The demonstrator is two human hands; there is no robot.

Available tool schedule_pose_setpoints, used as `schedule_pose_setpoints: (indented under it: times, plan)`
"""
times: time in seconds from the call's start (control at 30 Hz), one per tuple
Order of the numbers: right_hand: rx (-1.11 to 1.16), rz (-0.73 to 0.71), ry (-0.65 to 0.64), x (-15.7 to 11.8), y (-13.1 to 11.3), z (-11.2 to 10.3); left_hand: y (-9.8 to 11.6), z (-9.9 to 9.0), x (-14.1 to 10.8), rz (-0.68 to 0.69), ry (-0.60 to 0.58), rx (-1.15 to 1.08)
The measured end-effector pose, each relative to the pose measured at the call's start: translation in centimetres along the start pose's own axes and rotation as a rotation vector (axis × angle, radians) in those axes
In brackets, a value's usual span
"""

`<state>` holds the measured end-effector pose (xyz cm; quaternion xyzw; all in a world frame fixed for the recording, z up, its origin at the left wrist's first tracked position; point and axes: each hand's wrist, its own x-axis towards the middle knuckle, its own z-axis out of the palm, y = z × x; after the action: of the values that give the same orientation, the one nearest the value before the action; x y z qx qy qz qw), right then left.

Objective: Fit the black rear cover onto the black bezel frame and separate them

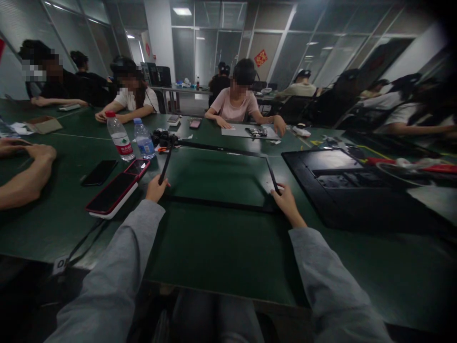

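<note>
A thin black rectangular frame (221, 205) is held over the green table (214, 257), and the tabletop shows through its middle. Closed round its left side is my left hand (156, 189), with the fingers wrapped on the edge. My right hand (285, 202) grips the right side, thumb and fingers pressed on the black strip. Both hands are at about the same height, one at each short side. Whether the frame's far edge touches the table cannot be made out.
Left of the frame are a red-rimmed phone (112, 193) on a white block, a black phone (100, 173) and two bottles (120, 138). A large black panel (357, 186) lies right. Across sits a person (235, 102); another person's hands (39, 162) rest far left.
</note>
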<state>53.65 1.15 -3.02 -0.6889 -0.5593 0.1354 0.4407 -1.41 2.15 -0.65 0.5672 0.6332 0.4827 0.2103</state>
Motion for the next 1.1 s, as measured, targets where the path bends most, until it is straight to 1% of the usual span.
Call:
schedule_pose_setpoints:
  times: [0.07,0.13,0.2,0.27,0.37,0.47,0.57,0.67,0.77,0.9,1.1]
  plan:
    - [0.085,0.0,-0.022,0.6,0.8,-0.1,-0.1,-0.1,0.0,0.034,0.0,0.08]
    - [0.095,-0.079,-0.019,0.9,1.3,-0.4,-0.2,-0.2,-0.2,0.048,0.004,0.14]
    - [0.019,-0.181,-0.011,0.9,1.4,-0.6,-0.1,-0.3,-0.4,0.048,0.015,0.218]
    - [-0.095,-0.231,0.016,0.6,1.3,-0.7,0.0,-0.3,-0.6,0.058,0.015,0.312]
    - [-0.223,-0.2,0.05,0.3,1.2,-0.5,0.2,-0.2,-0.8,0.07,0.018,0.454]
    - [-0.307,-0.131,0.002,0.4,1.1,-0.2,0.4,-0.1,-1.0,0.041,0.034,0.573]
    - [-0.362,-0.072,-0.036,0.8,1.1,-0.2,0.8,-0.1,-1.3,0.002,-0.011,0.649]
    - [-0.384,-0.056,-0.044,1.0,1.1,-0.3,1.2,-0.1,-1.5,-0.011,-0.079,0.687]
    - [-0.398,-0.049,-0.074,1.0,1.1,-0.3,1.6,-0.2,-1.6,-0.019,-0.114,0.716]
    - [-0.41,-0.055,-0.107,0.9,0.9,-0.4,2.1,-0.2,-1.7,-0.034,-0.127,0.73]
    - [-0.403,-0.044,-0.101,0.8,0.7,-0.4,2.4,-0.1,-1.9,-0.059,-0.126,0.72]
